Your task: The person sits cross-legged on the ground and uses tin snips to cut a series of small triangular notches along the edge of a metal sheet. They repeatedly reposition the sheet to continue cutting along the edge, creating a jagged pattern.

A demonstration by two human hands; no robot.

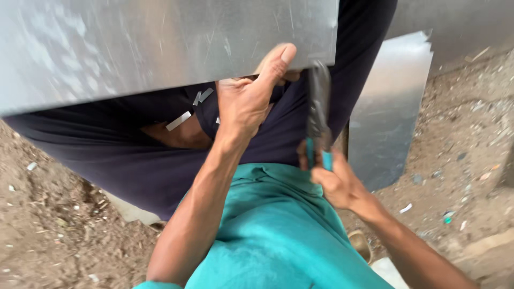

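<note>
A large scratched metal sheet [160,43] fills the top of the view, resting across my dark-trousered legs. My left hand [251,96] grips its lower edge near the right corner, thumb pressed up on the face. My right hand [334,184] is closed on the teal handles of metal snips [319,115], whose dark blades point up at the sheet's edge just right of my left thumb. Small cut metal strips [179,120] lie on my lap.
A second curved metal sheet [391,112] stands on the ground to the right. Dirt ground with small scraps and debris [471,160] surrounds me. A pale flat piece [128,211] lies under my left leg.
</note>
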